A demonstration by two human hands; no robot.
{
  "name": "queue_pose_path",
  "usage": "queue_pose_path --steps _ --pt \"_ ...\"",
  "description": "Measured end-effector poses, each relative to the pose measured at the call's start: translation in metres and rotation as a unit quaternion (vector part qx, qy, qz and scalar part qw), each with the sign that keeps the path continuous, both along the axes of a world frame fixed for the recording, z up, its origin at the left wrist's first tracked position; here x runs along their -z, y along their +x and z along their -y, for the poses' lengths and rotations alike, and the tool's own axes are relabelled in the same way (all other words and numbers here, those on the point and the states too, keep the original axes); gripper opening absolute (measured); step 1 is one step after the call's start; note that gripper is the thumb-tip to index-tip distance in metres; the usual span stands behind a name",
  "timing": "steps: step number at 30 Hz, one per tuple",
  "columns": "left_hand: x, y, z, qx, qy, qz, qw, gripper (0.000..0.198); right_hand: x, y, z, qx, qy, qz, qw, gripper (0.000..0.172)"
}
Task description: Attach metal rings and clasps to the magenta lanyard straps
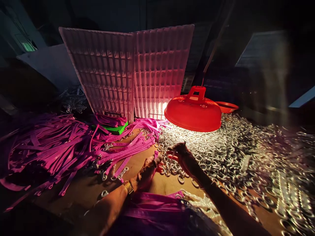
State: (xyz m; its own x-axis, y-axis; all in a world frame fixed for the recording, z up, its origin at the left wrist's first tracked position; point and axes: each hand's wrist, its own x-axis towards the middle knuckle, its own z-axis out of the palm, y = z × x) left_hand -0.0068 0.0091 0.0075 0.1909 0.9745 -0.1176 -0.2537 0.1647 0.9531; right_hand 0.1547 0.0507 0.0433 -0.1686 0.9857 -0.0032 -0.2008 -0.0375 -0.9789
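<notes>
My left hand (pixel 148 168), with a band at the wrist, is closed near the middle of the table. The end of a narrow purple strip (pixel 156 154) sticks up from its fingers. To its right, my right hand (pixel 180 154) is closed at the edge of a heap of silver metal rings (pixel 209 157). A thin shiny piece (pixel 170 165) shows at its fingertips, too small to name surely. A gap separates the two hands. More flat purple strips (pixel 128 147), some with metal rings at their ends, lie left of my hands.
A red lamp shade (pixel 193 113) hangs low over the ring heap, lighting it. Behind stand two ribbed translucent panels (pixel 105 68). A green tray (pixel 119 128) sits beneath some strips. More purple strips (pixel 152 206) lie nearest me. An orange bowl (pixel 227 106) is behind the lamp.
</notes>
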Motion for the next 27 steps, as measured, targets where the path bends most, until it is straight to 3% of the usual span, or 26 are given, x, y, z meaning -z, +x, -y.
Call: queue_pose_path --steps 2,6,10,14,19,23,27 --pt "0.007 0.002 0.0 -0.018 -0.017 0.023 0.999 0.046 -0.007 0.006 -0.006 -0.004 -0.023 -0.041 0.999 0.042" --pt "0.011 0.002 -0.001 -0.024 -0.022 0.054 0.998 0.04 0.0 0.004 0.003 -0.01 0.02 0.035 0.999 0.041" --pt "-0.009 0.002 0.004 0.019 -0.047 0.07 0.996 0.034 0.018 -0.012 0.021 -0.002 0.058 0.037 0.998 0.044" --pt "-0.029 0.006 0.014 0.042 -0.054 0.08 0.994 0.032 0.022 -0.02 0.032 0.005 0.09 0.102 0.991 0.044" --pt "-0.028 0.009 0.016 0.038 -0.08 0.111 0.99 0.035 0.016 -0.019 0.039 0.008 0.134 0.187 0.973 0.035" --pt "-0.024 0.007 0.013 0.076 -0.04 0.075 0.994 0.039 0.016 -0.016 0.038 0.007 0.154 0.211 0.965 0.025" --pt "-0.021 0.003 0.013 0.095 0.022 -0.013 0.995 0.039 0.027 -0.014 0.028 -0.03 0.14 0.251 0.957 0.019"
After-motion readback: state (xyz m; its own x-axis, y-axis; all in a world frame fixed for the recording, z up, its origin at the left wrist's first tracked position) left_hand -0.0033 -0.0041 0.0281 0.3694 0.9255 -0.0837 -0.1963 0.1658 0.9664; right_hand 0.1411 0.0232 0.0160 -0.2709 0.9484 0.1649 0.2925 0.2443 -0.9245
